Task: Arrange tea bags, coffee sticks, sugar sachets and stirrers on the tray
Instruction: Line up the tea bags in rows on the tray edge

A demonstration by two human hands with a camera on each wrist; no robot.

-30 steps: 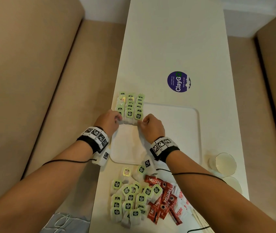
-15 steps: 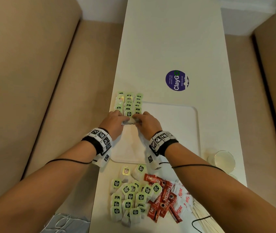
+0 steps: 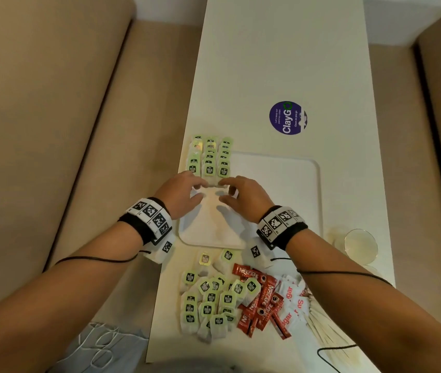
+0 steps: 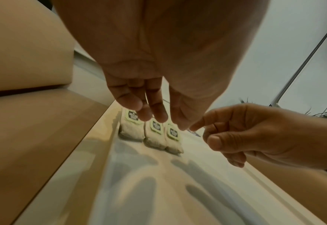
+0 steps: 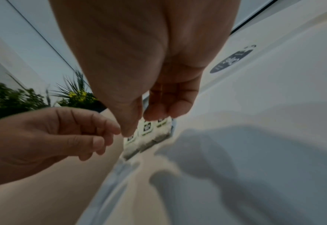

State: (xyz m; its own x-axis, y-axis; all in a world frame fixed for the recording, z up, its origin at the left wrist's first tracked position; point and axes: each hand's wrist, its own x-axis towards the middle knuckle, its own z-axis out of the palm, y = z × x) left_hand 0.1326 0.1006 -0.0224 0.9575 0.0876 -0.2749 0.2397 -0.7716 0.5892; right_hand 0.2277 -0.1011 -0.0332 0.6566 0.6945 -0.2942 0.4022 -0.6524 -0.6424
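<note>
Head view: the left hand and right hand are lifting apart from the nearest end of the tea bag rows, where half a second ago their fingertips were pressed together; both are now loosely curled and gripping nothing, which suggests this batch is set. The three rows are lying in the far left corner of the white tray on the counter. Loose tea bags, Nescafe coffee sticks, sugar sachets and stirrers are waiting off the tray. Left wrist view: green-tagged tea bags are lying side by side beneath the empty fingers. Right wrist view: the same bags are appearing blurred.
</note>
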